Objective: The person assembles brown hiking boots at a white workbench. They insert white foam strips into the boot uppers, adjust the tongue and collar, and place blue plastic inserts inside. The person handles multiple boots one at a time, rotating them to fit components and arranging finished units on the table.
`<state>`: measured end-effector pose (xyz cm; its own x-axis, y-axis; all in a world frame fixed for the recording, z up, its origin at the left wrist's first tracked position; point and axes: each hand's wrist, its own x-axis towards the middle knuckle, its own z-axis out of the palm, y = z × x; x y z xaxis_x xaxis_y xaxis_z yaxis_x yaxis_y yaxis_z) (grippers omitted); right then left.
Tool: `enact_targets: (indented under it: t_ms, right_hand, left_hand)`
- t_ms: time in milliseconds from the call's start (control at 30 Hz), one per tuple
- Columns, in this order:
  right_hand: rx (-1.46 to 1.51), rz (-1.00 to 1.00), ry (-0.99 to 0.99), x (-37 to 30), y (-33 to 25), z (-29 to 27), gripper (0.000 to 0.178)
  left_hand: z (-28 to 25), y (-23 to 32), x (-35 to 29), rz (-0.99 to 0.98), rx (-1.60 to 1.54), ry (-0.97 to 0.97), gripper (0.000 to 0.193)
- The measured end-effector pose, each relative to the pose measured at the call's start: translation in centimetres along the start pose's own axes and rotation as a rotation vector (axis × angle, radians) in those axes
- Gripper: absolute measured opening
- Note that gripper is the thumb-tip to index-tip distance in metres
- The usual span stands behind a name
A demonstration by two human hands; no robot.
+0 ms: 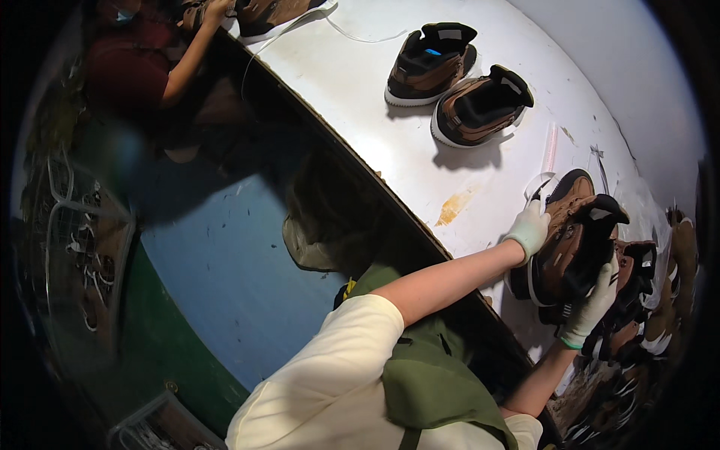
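Note:
Two brown-and-black shoes are close together at the right end of the white table (375,112). My gloved left hand (529,231) is closed on the left side of the farther brown shoe (571,189), beside a thin white loop (538,186). Around the heel end of the nearer brown shoe (559,262), with its black padded collar upright, the fingers of my gloved right hand (592,304) are wrapped. The shoes overlap, so I cannot tell exactly where one ends. Both gloves are pale with coloured cuffs.
A matching pair, a left shoe (427,67) and a right shoe (484,109), stands farther along the table. A pinkish strip (551,146) lies near the wall. More shoes (637,262) crowd the right. A co-worker's arm (191,64) reaches to shoes at far left. Bins (82,247) hold shoes.

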<state>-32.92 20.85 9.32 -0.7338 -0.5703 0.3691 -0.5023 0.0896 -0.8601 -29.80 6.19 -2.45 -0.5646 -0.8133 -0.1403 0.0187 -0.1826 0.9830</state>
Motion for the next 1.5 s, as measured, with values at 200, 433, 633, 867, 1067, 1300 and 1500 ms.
enact_targets:
  t_ms: [200, 433, 633, 867, 1067, 1300, 1500]
  right_hand:
    - [-0.311, -0.109, -0.072, -0.7, -2.1, 0.6, 0.052]
    - [0.152, 0.019, 0.047, -1.4, 0.5, 0.6, 0.059]
    - [0.021, 0.01, 0.155, -3.6, 1.4, 0.1, 0.054]
    - [-0.057, 0.029, 0.169, -3.6, 1.5, 1.2, 0.051]
    - [0.084, 0.066, 0.197, -3.8, 2.4, 2.4, 0.055]
    - [-0.249, -0.058, 0.172, -4.4, 3.6, 2.1, 0.058]
    - [-0.093, -0.007, 0.081, -4.1, 1.2, 2.3, 0.05]
  left_hand:
    - [-1.5, -2.2, 0.6, 0.547, 0.715, -0.125, 0.024]
    - [-2.9, 0.1, 0.7, 0.375, 0.194, -0.081, 0.055]
    - [-1.3, 0.2, 0.5, 0.276, 0.319, -0.219, 0.046]
    - [-2.2, 0.1, 2.3, 0.249, 0.224, -0.384, 0.037]
    - [-3.6, 3.3, 3.7, 0.139, 0.332, -0.47, 0.036]
    - [-4.4, 6.9, 1.9, 0.13, 0.565, -0.507, 0.034]
    - [-5.3, -4.6, 6.1, 0.083, 0.304, -0.465, 0.025]
